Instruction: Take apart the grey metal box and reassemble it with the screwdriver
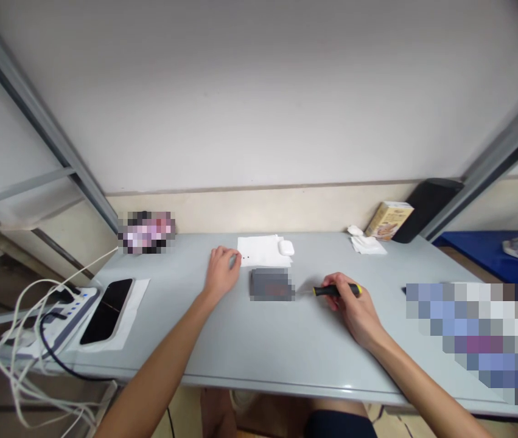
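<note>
Gripping the screwdriver, the right hand aimed its shaft at the dark block lying on the surface between both hands. The left hand curled beside the white paper, its grip impossible to tell. Unsteadied, the block could have skidded under pressure; a stray finger could have scattered the dark specks.

The screwdriver handle is black with yellow ends; the pixelated block left of it is dark grey. The desk is pale blue-grey. The far paper is white with 2 black specks, the earphone case white. The far right box is yellow and white. At left, the phone screen is black.
</note>
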`<action>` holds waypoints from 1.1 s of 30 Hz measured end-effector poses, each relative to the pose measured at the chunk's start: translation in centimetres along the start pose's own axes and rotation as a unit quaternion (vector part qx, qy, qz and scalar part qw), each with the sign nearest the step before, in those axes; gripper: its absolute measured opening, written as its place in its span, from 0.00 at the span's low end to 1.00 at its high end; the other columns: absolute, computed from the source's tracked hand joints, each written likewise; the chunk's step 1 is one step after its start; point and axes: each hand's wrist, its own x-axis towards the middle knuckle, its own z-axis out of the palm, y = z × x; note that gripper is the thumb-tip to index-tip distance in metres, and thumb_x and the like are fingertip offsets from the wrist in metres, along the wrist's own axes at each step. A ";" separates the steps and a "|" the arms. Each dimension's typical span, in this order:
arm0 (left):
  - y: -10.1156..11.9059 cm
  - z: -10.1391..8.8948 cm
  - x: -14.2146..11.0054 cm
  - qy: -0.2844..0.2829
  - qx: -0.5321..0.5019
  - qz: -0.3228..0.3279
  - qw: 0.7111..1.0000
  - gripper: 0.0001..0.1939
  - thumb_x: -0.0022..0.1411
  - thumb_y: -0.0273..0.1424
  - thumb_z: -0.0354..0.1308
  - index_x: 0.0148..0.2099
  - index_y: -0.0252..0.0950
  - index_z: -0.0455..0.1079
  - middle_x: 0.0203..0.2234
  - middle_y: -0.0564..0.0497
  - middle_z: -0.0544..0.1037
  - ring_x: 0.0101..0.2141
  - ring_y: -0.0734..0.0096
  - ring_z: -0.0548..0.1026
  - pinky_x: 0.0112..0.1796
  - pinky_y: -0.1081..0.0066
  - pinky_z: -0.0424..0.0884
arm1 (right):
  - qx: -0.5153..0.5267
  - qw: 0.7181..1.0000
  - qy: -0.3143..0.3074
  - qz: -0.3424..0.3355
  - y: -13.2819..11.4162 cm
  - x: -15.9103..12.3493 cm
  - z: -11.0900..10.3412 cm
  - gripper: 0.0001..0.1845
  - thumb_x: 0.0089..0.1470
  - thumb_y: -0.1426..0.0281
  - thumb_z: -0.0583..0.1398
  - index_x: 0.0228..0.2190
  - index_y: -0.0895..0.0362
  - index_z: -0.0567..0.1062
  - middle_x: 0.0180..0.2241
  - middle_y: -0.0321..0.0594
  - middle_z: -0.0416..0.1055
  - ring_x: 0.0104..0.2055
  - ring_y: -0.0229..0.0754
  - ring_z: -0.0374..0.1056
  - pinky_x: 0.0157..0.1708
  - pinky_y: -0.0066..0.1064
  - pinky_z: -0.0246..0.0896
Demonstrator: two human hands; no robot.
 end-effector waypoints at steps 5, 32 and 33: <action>2.8 -1.1 -2.3 -0.144 -0.038 0.029 0.988 0.12 0.71 0.44 0.57 0.46 0.42 0.73 0.33 0.52 0.75 0.34 0.64 0.73 0.38 0.65 0.71 | 0.006 0.999 0.033 -0.008 -0.6 0.1 0.0 0.27 0.64 0.43 0.56 0.32 0.54 0.75 0.18 0.33 0.63 0.22 0.40 0.56 0.26 0.33 0.50; 1.7 -0.5 -1.7 -0.226 -0.210 0.005 0.951 0.18 0.75 0.33 0.46 0.47 0.41 0.79 0.44 0.47 0.81 0.45 0.61 0.79 0.50 0.60 0.74 | -0.046 0.999 0.015 -0.024 -0.3 5.8 3.8 0.30 0.61 0.40 0.57 0.27 0.54 0.74 0.19 0.33 0.65 0.22 0.38 0.58 0.23 0.30 0.53; 1.7 -0.5 -1.7 -0.221 -0.204 0.004 0.954 0.18 0.75 0.33 0.46 0.47 0.41 0.79 0.43 0.47 0.81 0.45 0.61 0.79 0.49 0.60 0.75 | -0.041 0.999 0.016 -0.021 -0.3 5.7 3.8 0.30 0.61 0.40 0.57 0.27 0.54 0.74 0.19 0.33 0.64 0.21 0.38 0.58 0.23 0.31 0.54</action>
